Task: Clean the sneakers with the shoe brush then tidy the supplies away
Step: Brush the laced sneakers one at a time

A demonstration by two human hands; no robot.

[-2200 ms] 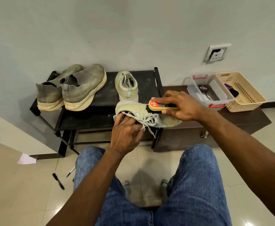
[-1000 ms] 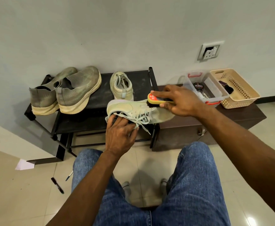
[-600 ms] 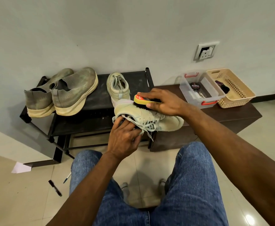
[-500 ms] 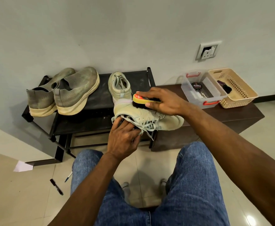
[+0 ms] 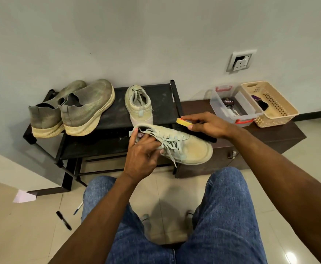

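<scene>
A pale green laced sneaker point(image 5: 190, 149) is held in the air before the black shoe rack point(image 5: 117, 115), toe pointing right. My left hand point(image 5: 142, 155) grips it at the collar and laces. My right hand point(image 5: 207, 125) holds the yellow-backed shoe brush point(image 5: 183, 121) just above the sneaker's far side, its black bristles at the shoe's far edge. The matching sneaker point(image 5: 138, 103) stands on the rack behind.
Two grey-green knit shoes point(image 5: 75, 109) sit on the rack's left. On the brown cabinet point(image 5: 279, 134) stand a clear box point(image 5: 234, 103) with a polish tin and a beige basket point(image 5: 270, 103). A marker point(image 5: 63, 220), pen and paper scrap lie on the floor.
The sneaker has been turned so its top and toe face me more. The brush has come up off the shoe and sits above its far side.
</scene>
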